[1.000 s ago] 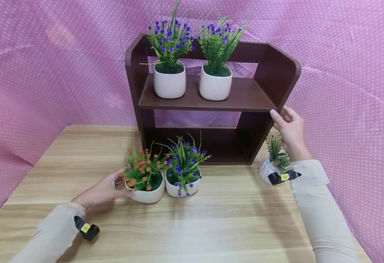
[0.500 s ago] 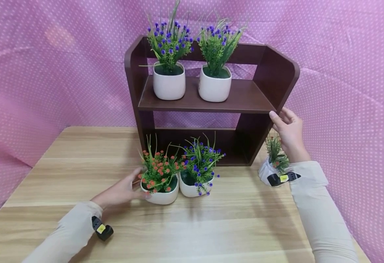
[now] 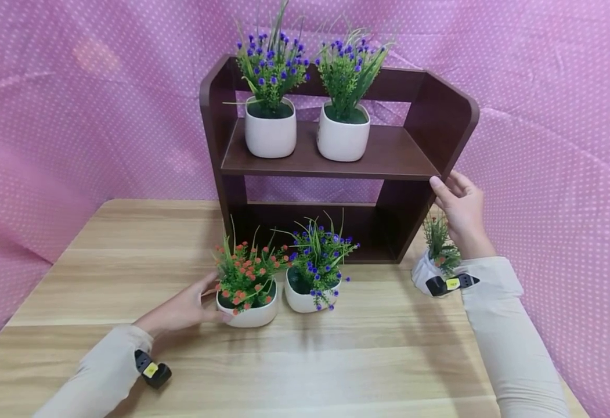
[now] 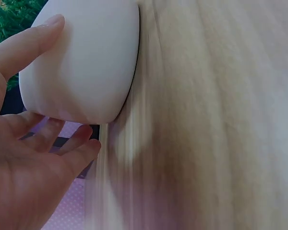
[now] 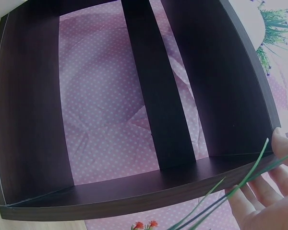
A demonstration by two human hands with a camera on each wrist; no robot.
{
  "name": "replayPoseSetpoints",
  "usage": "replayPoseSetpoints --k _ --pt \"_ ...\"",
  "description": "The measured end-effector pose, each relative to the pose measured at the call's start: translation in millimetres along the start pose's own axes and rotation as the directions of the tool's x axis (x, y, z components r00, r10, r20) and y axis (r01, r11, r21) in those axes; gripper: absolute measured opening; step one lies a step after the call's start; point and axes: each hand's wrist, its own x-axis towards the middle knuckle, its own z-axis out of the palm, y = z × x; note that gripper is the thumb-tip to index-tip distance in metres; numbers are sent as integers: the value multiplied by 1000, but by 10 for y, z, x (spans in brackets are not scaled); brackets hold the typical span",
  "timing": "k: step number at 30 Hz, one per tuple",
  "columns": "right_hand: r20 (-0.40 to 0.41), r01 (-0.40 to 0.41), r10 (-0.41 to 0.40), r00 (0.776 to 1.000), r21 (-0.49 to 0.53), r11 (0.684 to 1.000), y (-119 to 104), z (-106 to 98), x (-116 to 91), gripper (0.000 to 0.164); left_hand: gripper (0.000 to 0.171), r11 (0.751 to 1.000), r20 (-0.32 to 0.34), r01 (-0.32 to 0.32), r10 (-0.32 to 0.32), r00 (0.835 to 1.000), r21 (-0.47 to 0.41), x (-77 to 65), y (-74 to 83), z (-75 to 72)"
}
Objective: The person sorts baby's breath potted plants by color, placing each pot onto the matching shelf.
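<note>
My left hand holds a white pot of orange flowers by its left side, on the table before the shelf. In the left wrist view the thumb lies along the pot, and the other fingers are curled at its far side. A small gap to the right stands a white pot of purple flowers. My right hand grips the right side panel of the dark brown two-tier shelf, its thumb at the front edge, as the right wrist view of the shelf also shows.
Two white pots with purple flowers, one on the left and one on the right, stand on the upper tier. A small wrapped pot with a green plant sits beside the shelf, partly behind the right wrist. Pink dotted cloth surrounds the table.
My left hand first slid the orange-flowered pot rightward, and the purple-flowered pot beside it moved too. Then the orange one shifted slightly back left, opening a gap. The right hand stayed put.
</note>
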Motion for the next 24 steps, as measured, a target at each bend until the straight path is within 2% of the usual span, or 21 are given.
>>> replayPoseSetpoints --k 4,11,15,21,24 --pt "4 2 -2 1000 6 1000 2 -4 4 45 116 1000 -20 31 -31 999 -5 -60 10 -7" --pt "1 5 -5 1000 20 1000 24 -12 10 41 114 990 -39 36 -41 998 -137 -104 -9 15" --pt "1 2 -2 1000 20 1000 30 -13 6 41 111 985 -105 29 -47 993 -168 -128 -2 68" --pt "-3 1 -1 1000 23 1000 16 -10 -1 40 101 976 -240 29 -81 967 -214 -104 59 185" --pt "1 -1 1 1000 26 1000 7 4 3 42 98 971 -307 30 -104 946 -239 -55 112 235"
